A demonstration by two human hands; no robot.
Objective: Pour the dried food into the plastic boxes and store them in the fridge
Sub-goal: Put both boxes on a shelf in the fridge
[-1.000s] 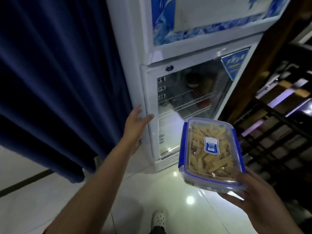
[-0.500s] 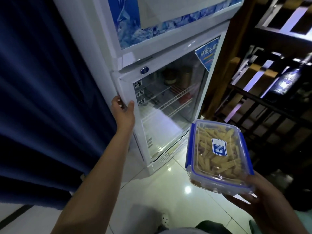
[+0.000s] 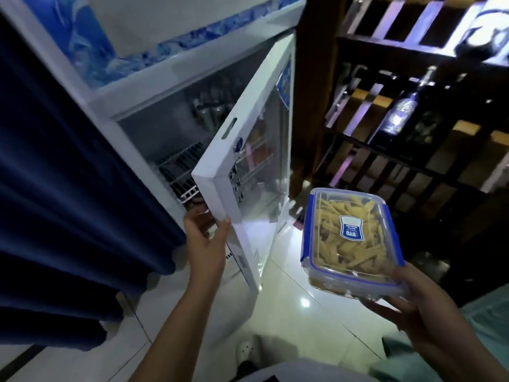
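two hands are in my view. my left hand (image 3: 206, 238) is curled round the lower free edge of the fridge door (image 3: 249, 172), thumb on the outer face and fingers tucked behind the frame. the door is a flat glass pane in a smooth white frame, swung well out from the fridge (image 3: 132, 86), whose glossy white cabinet carries a blue icy print along the upper panel. through the gap i can see a white wire shelf (image 3: 180, 166) with thin parallel bars, and some cylindrical cans, blurred, deeper in on the level above.

my right hand (image 3: 421, 312) holds the plastic box (image 3: 351, 241) from below at its near end, fingers curved under the base and the thumb on the near rim. the box is a clear rounded rectangle with a transparent lid, blue clip flaps along its sides and a small blue label in the middle of the lid. it is packed with the dried food (image 3: 355, 255), pale yellow strips lying criss-cross. the box is in the air to the right of the open door, apart from it, outside the fridge.

left of the fridge hangs a dark blue curtain (image 3: 63, 188) in soft vertical folds. to the right stands a dark wooden rack (image 3: 407, 150) of crossed slats holding a dark glass bottle (image 3: 396, 117). below is a shiny pale tiled floor (image 3: 297, 304) with light glints.
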